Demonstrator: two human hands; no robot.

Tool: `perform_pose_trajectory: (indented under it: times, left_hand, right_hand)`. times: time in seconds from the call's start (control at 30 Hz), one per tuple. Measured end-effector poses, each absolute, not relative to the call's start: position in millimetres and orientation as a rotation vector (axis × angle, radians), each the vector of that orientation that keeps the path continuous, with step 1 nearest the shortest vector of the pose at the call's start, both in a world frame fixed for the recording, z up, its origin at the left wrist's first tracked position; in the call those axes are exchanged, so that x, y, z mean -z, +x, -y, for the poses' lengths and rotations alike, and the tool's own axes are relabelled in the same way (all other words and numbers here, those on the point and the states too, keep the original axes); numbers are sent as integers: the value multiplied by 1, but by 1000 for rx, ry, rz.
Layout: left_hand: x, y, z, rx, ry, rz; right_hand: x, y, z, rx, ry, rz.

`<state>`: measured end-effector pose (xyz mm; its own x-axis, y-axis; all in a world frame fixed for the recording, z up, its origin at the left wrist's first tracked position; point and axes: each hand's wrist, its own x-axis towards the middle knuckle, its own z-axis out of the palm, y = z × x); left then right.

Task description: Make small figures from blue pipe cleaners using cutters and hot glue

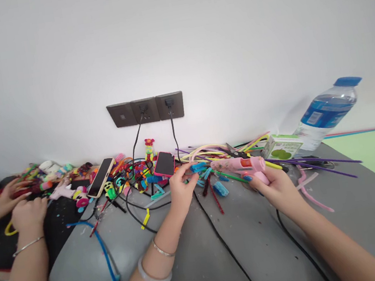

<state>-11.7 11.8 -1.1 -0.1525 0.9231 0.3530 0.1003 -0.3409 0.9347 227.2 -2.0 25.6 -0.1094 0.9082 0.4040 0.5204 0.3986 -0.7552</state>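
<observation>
My left hand (182, 189) pinches a small bent blue pipe cleaner piece (198, 167) between thumb and fingertips, above the grey table (262, 252). In my right hand (276, 186) is a pink glue gun (237, 166), its nozzle pointing left, close to the blue piece. My fingers wrap its handle; whether the trigger is pressed, I cannot tell. Below the gun lie a folded blue pipe cleaner bundle (221, 189) and a dark red pipe cleaner (215, 198). Yellow, pink and purple pipe cleaners (326, 161) are spread behind and right of my right hand.
A co-worker's hands (30, 214) work at the left over a black mat. Against the wall stand a water bottle (327, 113) and a green-white box (282, 146). Two phones, one pink-cased (164, 164), lie among craft pieces. Black cables (220, 237) cross the table from the wall sockets (145, 111).
</observation>
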Motion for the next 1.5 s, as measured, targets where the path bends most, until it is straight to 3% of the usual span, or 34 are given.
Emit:
perform_pose_trajectory:
  times: [0.43,0.9,1.23,1.37,1.5]
  left_hand:
    - [0,-13,-14,-1622,1319,-1099]
    - [4,-10,-15,-1555,1300,-1073]
    - [2,-12,-18,-1572,1085,-974]
    - [3,-11,-18,-1593,1020,-947]
    - [1,-11,-18,-1607,1015,-972]
  right_hand:
    - [-21,230,-1,-553,-1226,1744]
    - [-23,230,1,-825,-1199,1594]
    - [-34,224,-5,-1227,-815,1180]
    - [-46,233,-3,-1122,-725,975]
    - [-50,264,17,-789,-803,794]
